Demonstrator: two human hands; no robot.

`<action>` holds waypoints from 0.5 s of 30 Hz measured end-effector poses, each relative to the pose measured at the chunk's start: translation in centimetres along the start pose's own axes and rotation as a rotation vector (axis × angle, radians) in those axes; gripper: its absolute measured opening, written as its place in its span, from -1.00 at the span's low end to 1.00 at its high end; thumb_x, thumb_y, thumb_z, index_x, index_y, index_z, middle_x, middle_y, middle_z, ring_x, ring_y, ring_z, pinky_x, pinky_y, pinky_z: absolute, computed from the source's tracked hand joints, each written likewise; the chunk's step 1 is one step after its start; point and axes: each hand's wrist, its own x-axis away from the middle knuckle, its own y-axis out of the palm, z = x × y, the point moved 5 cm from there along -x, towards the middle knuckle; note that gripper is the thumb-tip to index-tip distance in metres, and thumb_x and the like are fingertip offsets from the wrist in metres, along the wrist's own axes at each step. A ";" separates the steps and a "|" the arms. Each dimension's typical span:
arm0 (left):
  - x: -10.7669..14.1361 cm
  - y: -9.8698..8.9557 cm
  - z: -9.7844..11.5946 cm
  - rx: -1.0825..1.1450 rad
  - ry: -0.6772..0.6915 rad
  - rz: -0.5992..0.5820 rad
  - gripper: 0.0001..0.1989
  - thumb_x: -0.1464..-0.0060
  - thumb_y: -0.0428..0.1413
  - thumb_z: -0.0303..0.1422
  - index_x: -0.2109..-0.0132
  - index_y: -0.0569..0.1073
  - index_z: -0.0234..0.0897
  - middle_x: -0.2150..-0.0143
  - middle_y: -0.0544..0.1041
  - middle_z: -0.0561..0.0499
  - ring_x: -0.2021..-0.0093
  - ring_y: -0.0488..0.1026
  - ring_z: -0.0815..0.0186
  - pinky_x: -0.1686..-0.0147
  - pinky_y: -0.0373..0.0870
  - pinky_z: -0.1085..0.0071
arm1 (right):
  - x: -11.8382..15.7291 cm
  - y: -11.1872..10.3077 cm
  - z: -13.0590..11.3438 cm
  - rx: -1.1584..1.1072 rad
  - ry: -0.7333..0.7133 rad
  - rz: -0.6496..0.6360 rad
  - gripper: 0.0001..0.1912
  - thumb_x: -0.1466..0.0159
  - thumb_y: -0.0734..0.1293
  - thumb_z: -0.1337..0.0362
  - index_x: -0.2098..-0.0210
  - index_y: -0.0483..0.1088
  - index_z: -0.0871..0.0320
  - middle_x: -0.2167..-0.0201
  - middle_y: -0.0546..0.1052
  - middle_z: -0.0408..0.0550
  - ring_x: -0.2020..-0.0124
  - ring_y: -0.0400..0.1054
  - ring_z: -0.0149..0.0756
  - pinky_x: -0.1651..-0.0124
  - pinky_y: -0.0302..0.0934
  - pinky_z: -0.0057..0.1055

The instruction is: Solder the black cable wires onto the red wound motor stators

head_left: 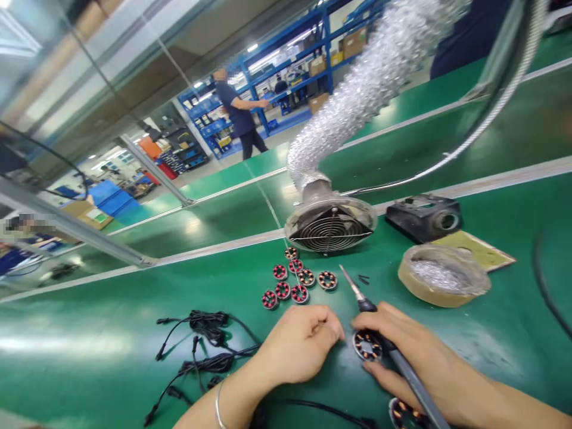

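My right hand (pixel 409 351) holds a black soldering iron (pixel 404 363) with its tip pointing up and left. The same hand grips a small ring-shaped coil (pixel 367 345) with copper windings between thumb and fingers. My left hand (pixel 301 344), with a silver bangle at the wrist, is closed just left of that coil; what its fingertips pinch, if anything, is too small to name. Beyond my hands lies a group of ring coils (pixel 299 294), some with red and some with copper windings. Another coil (pixel 402 414) is partly hidden below my right hand.
Black cables (pixel 210 325) lie at the left. A round fume extractor (pixel 330 229) hangs from a silver duct (pixel 357 101). At the right are a black stand (pixel 424 217) and a tape roll (pixel 442 277) holding shiny material. A person (pixel 239 110) is beyond the green table (pixel 89 333).
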 end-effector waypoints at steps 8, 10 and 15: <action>6.1 -6.9 -1.5 -0.791 -0.168 0.032 -0.79 -0.14 0.02 -0.41 0.20 0.55 -0.14 0.45 0.52 0.06 0.40 0.41 0.23 0.35 0.14 0.42 | 0.7 0.8 0.9 0.016 0.032 0.004 -0.65 -0.27 0.24 0.38 -0.05 0.27 0.09 0.27 0.47 -0.03 0.33 0.35 -0.24 0.31 0.33 -0.38; 6.2 -7.0 -3.7 -0.856 -0.241 0.026 -0.77 -0.07 0.11 -0.41 0.12 0.55 -0.13 0.41 0.54 0.03 0.33 0.44 0.17 0.31 0.16 0.40 | 0.6 0.7 0.8 0.024 0.040 0.004 -0.64 -0.26 0.24 0.38 -0.05 0.27 0.07 0.28 0.48 -0.04 0.31 0.36 -0.22 0.31 0.34 -0.37; 5.2 -7.9 -6.5 -0.622 -0.203 0.111 -0.93 -0.03 0.13 -0.38 0.33 0.53 -0.23 0.60 0.29 0.15 0.51 0.26 0.33 0.44 0.08 0.46 | 0.5 0.5 0.6 0.012 0.101 0.014 -0.67 -0.27 0.23 0.36 -0.03 0.28 0.04 0.30 0.45 -0.05 0.33 0.35 -0.23 0.30 0.33 -0.35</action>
